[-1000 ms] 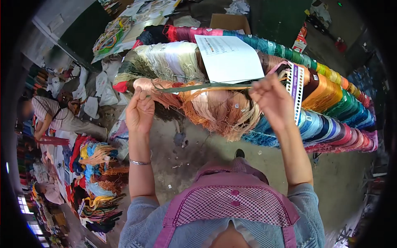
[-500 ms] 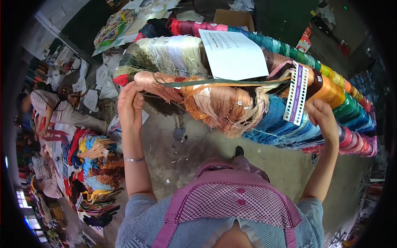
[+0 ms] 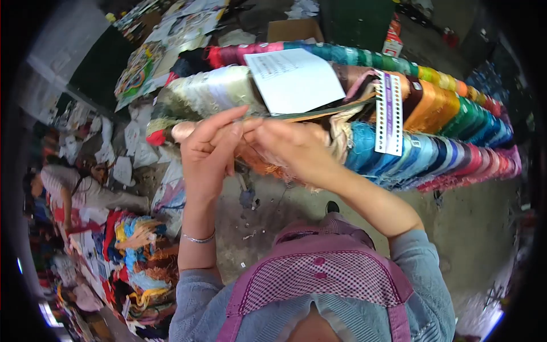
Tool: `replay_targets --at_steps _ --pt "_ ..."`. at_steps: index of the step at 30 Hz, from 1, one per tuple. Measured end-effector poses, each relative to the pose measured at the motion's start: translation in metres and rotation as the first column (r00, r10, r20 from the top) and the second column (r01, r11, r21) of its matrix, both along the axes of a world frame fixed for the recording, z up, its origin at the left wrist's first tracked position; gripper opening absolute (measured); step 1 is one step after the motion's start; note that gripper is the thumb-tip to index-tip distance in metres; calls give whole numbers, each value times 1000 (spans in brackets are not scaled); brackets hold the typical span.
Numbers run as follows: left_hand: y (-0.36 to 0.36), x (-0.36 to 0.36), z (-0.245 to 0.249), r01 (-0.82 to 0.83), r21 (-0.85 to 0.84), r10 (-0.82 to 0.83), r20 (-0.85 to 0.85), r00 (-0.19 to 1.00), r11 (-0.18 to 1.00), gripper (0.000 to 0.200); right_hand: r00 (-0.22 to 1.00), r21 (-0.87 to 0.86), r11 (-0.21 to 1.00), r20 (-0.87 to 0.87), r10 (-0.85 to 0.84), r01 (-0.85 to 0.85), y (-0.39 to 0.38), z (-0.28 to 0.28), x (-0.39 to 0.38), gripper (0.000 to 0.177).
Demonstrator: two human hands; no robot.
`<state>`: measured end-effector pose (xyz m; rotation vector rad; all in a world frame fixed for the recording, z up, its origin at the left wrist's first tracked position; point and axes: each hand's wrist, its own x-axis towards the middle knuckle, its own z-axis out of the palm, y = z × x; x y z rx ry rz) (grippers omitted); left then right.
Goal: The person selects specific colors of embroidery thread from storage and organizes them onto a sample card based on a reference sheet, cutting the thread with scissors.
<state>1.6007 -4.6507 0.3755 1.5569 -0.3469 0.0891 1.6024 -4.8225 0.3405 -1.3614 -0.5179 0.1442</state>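
Observation:
My left hand and my right hand meet over the near row of hanging thread skeins. Their fingertips pinch close together at the end of a bundle of thread strands, green and orange. The strands run right to a white and purple card with punched holes, which lies over the skeins. What exactly lies between the fingertips is mostly hidden. Beneath the hands are peach and orange skeins, partly covered. Blue skeins hang right of my right hand.
A printed sheet rests on top of the cream skeins. Behind are teal, green and yellow skeins, plus a cardboard box. At left, a person bends by a table heaped with coloured skeins.
My right hand has moved left from beside the card to my left hand's fingertips. My left hand has shifted slightly right and down. The view has turned a little.

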Motion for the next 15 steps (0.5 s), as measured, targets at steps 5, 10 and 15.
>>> replay_targets --at_steps 5,10,15 --pt "-4 33 -25 -25 57 26 -8 1000 998 26 938 70 983 -294 182 -168 -45 10 -22 30" --pt "-85 15 -42 724 -19 -722 -81 687 690 33 877 37 928 -317 362 -370 -96 37 -38 29" --pt "-120 51 -69 655 253 -592 -287 753 711 27 821 -524 700 -4 -571 485 -223 69 -84 18"
